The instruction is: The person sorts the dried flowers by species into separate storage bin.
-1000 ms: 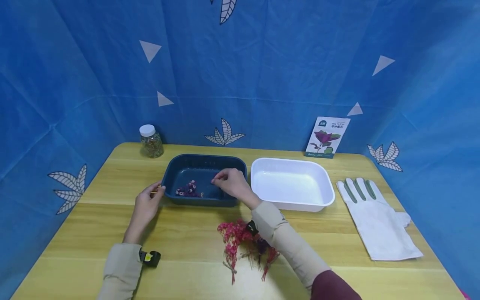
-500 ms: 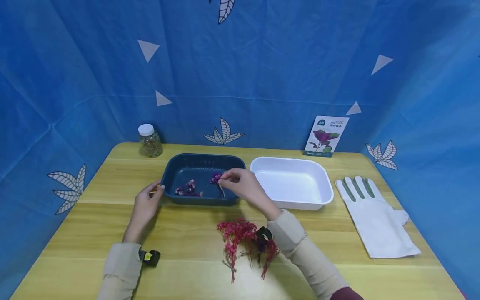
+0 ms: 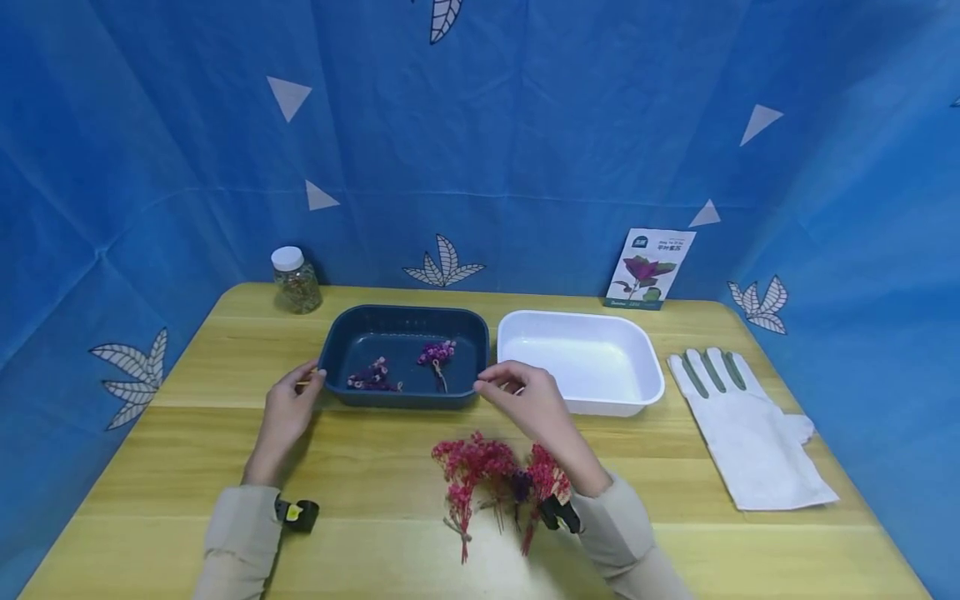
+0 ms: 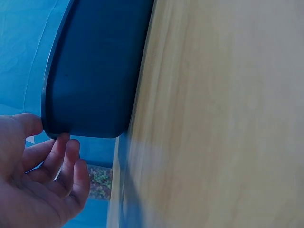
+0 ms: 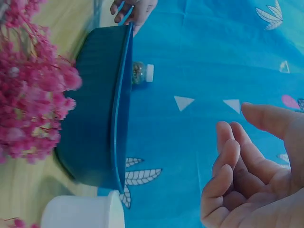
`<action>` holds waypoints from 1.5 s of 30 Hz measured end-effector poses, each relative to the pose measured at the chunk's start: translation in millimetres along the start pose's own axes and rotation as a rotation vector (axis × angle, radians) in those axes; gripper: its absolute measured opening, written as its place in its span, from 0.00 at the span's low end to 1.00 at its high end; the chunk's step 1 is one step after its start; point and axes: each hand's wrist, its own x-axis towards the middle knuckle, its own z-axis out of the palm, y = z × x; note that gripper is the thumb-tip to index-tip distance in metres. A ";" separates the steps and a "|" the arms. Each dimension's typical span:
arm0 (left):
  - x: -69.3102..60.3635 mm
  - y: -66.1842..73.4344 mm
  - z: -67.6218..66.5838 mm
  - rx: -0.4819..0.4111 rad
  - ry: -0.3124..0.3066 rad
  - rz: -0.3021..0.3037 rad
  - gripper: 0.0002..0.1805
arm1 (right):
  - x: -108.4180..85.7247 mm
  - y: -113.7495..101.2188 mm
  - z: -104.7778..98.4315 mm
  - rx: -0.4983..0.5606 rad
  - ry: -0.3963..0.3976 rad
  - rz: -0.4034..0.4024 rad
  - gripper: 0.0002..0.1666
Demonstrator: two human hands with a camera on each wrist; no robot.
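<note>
My left hand [image 3: 288, 414] pinches the left rim of a dark blue plastic basin [image 3: 405, 400]; in the left wrist view, the thumb and fingers [image 4: 59, 142] meet its corner. Two small bunches of dried purple flowers lie inside: one bunch [image 3: 372, 376] on the left, another bunch [image 3: 437, 353] right of centre with its stems toward me. Just off the basin's right front corner hovers my right hand [image 3: 532, 400], fingers loosely bent and holding nothing, thumb apart from them in the right wrist view. Below it on the table are bunches of dried pink flowers [image 3: 468, 471].
A white basin [image 3: 581, 406] stands right of the blue one. White gloves [image 3: 757, 450] with green-striped fingers lie at the right. At the back are a jar [image 3: 297, 287] with a white lid and a seed packet [image 3: 648, 271] leaning on the blue cloth [image 3: 525, 125].
My right hand has let go of the second purple bunch, leaving it in the blue basin, and has drawn back toward the right and nearer me. The left hand keeps its place on the rim.
</note>
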 end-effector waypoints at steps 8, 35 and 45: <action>-0.3 0.6 -1.3 0.021 0.002 -0.001 0.29 | -34.3 16.8 -1.7 0.056 0.077 0.069 0.07; -1.6 1.8 -0.2 0.028 -0.007 -0.018 0.28 | -90.6 69.6 23.4 0.045 0.148 0.252 0.11; 0.5 1.2 0.1 0.027 -0.001 -0.019 0.28 | -93.8 80.1 25.8 -0.072 0.122 0.192 0.13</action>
